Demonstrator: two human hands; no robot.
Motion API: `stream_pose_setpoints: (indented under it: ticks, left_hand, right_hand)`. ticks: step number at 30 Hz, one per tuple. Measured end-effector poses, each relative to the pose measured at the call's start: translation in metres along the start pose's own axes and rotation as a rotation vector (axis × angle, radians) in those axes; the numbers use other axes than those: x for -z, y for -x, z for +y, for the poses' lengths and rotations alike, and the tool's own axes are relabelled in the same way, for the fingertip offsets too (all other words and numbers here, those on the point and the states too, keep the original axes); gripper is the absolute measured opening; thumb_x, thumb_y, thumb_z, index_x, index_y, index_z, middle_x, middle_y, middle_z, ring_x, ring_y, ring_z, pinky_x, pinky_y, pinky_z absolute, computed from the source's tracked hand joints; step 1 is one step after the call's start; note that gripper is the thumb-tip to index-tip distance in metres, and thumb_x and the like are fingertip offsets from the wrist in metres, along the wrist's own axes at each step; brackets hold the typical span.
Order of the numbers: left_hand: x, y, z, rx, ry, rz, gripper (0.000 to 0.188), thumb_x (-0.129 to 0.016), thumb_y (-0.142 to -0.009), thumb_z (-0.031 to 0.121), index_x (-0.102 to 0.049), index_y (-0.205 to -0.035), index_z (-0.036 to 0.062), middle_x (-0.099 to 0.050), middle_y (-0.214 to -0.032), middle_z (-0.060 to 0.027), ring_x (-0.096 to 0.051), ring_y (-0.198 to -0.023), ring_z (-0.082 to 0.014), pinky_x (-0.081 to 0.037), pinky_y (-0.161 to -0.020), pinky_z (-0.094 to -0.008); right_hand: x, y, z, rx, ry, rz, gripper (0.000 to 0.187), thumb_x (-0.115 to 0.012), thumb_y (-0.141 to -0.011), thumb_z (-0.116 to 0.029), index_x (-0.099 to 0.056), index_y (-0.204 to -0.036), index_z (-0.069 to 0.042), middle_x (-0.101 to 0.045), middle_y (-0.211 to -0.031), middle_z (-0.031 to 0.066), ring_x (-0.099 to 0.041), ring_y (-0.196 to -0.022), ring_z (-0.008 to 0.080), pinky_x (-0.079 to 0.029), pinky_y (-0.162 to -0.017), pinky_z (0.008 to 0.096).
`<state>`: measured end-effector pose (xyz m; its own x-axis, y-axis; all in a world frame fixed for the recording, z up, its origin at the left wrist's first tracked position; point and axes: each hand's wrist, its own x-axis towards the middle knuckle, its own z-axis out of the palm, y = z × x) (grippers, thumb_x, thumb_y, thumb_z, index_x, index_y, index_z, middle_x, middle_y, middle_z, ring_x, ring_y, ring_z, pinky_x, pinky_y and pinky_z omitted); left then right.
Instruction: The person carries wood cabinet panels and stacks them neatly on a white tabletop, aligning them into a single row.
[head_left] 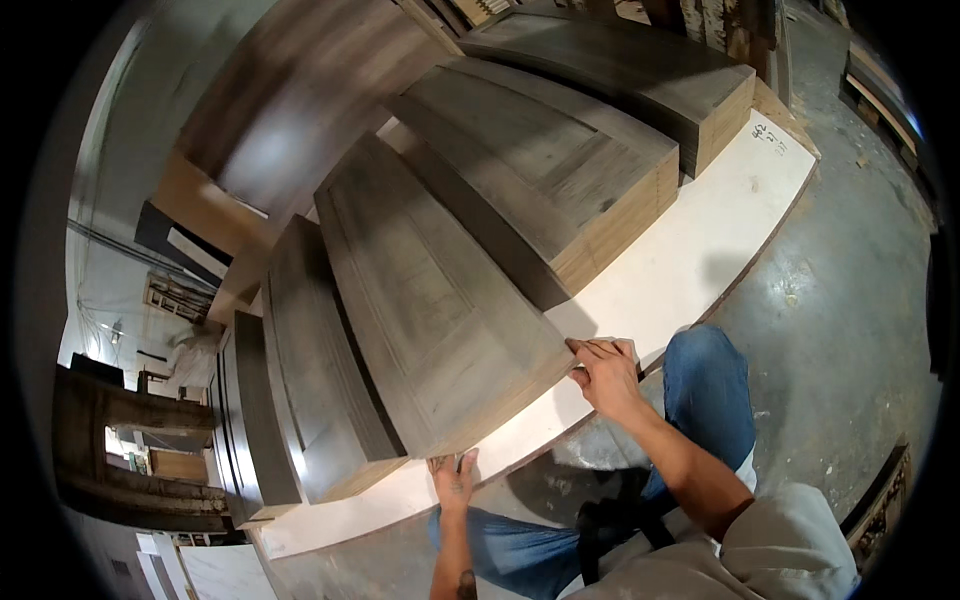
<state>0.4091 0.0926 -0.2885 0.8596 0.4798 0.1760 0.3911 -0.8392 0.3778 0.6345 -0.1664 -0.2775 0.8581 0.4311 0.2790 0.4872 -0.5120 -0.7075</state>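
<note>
A stack of grey-brown wooden cabinet doors (440,300) with recessed panels lies in front of me, its near end facing my knees. My left hand (453,485) is at the lower left corner of this end, thumb spread from the fingers, whose tips are partly hidden against the stack. At the right corner, my right hand (608,378) touches the edge with its fingers stretched out and thumb apart. Neither hand is wrapped round a door. Beneath the stack is a white board (680,265).
Similar door stacks stand to the right (560,170), at the far right (640,75) and to the left (325,390). A large brown wood-grain panel (290,90) lies behind. The grey concrete floor (840,290) borders the board. Wooden pallets (140,450) are at the left.
</note>
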Motion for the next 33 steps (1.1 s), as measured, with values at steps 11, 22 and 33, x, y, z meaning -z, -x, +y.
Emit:
stream_pose_setpoints:
  ticks: [11, 22, 33]
  left_hand:
    - [-0.003, -0.006, -0.017, 0.115, 0.110, -0.050, 0.024, -0.076, -0.079, 0.020, -0.072, -0.091, -0.0002, -0.070, -0.094, -0.0187, -0.066, -0.090, -0.0330, -0.048, -0.084, -0.0396]
    - [0.000, -0.050, -0.025, 0.065, 0.203, -0.040, 0.026, -0.076, -0.080, 0.020, -0.070, -0.093, -0.0020, -0.071, -0.094, -0.0170, -0.066, -0.083, -0.0313, -0.049, -0.083, -0.0368]
    - [-0.001, -0.092, -0.033, 0.034, 0.209, -0.054, 0.029, -0.073, -0.084, 0.021, -0.069, -0.091, -0.0061, -0.070, -0.088, -0.0214, -0.066, -0.076, -0.0299, -0.050, -0.074, -0.0353]
  right_hand:
    - [-0.007, -0.011, 0.005, -0.005, -0.008, 0.033, 0.029, -0.076, -0.067, -0.017, -0.072, -0.094, -0.006, -0.067, -0.109, -0.0022, -0.053, -0.106, 0.0200, -0.032, -0.091, 0.0384]
    - [-0.026, -0.043, 0.002, -0.043, -0.015, 0.068, 0.025, -0.077, -0.069, -0.018, -0.073, -0.091, -0.007, -0.068, -0.108, -0.0058, -0.053, -0.101, 0.0177, -0.032, -0.089, 0.0348]
    - [-0.052, -0.068, 0.007, -0.042, 0.055, 0.157, 0.029, -0.077, -0.071, -0.023, -0.073, -0.096, -0.008, -0.069, -0.106, -0.0019, -0.054, -0.094, 0.0185, -0.034, -0.086, 0.0336]
